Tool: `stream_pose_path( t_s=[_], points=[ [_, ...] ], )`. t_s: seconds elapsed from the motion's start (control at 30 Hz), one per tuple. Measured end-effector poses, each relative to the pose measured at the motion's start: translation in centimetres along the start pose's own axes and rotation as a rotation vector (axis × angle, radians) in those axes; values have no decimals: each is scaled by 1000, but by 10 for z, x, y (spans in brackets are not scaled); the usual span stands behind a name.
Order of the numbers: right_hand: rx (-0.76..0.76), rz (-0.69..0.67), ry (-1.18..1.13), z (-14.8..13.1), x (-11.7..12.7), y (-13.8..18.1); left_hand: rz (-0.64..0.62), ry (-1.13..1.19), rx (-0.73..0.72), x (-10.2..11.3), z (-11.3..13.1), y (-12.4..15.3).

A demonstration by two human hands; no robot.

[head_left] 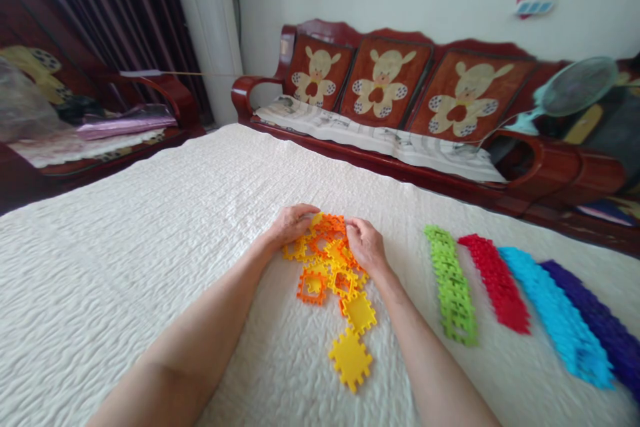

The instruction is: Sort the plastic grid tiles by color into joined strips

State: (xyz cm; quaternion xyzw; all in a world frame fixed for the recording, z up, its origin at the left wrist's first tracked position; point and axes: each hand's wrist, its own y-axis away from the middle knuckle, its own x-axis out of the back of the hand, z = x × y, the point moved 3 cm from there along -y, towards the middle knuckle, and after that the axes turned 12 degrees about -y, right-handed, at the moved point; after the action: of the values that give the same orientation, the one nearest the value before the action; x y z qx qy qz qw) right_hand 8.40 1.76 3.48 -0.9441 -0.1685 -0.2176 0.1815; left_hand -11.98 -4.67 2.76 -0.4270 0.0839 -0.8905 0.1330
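A loose pile of yellow and orange toothed plastic tiles (330, 267) lies on the white quilted bedspread (150, 247). My left hand (293, 223) rests on the far left of the pile, fingers curled over the tiles. My right hand (366, 245) is on the far right of the pile, fingers bent down onto the orange tiles. Both hands press at the pile's top end; what each grips is hidden under the fingers. One yellow tile (351, 358) lies alone, nearest to me.
To the right lie sorted rows of tiles: green (453, 283), red (495, 283), light blue (555, 317) and purple (597, 320). A red wooden sofa (400, 80) with bear cushions stands beyond the bed. Another wooden seat (100, 127) with bags is at left.
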Motion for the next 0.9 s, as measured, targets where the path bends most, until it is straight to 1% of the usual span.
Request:
stream_pose_path(
  t_s=[0.07,0.13,0.23,0.37,0.43,0.5,0.57,0.7,0.9],
  points=[
    [39,-36,10,-2,-1,0,-59,-111,-131,-1,5,1],
    [25,-58,-27,-2,-1,0,-84,-173,-210,-2,9,2],
    [-57,-76,-133,3,0,-1,-90,-242,-217,-5,11,3],
    [-115,-7,-249,12,1,-3,-144,-299,-269,-9,16,3],
    [-118,-7,-262,14,1,-3,-148,-304,-249,-9,17,2],
    [-105,-42,-244,12,-1,-3,-135,-285,-226,-9,17,2],
    [-81,-70,-215,8,-1,-2,-98,-254,-231,-10,16,2],
    [-52,-80,-173,-1,0,1,-18,-192,-246,-12,17,3],
    [47,-91,-75,-6,-5,4,-33,-6,-163,-11,24,5]
  ],
)
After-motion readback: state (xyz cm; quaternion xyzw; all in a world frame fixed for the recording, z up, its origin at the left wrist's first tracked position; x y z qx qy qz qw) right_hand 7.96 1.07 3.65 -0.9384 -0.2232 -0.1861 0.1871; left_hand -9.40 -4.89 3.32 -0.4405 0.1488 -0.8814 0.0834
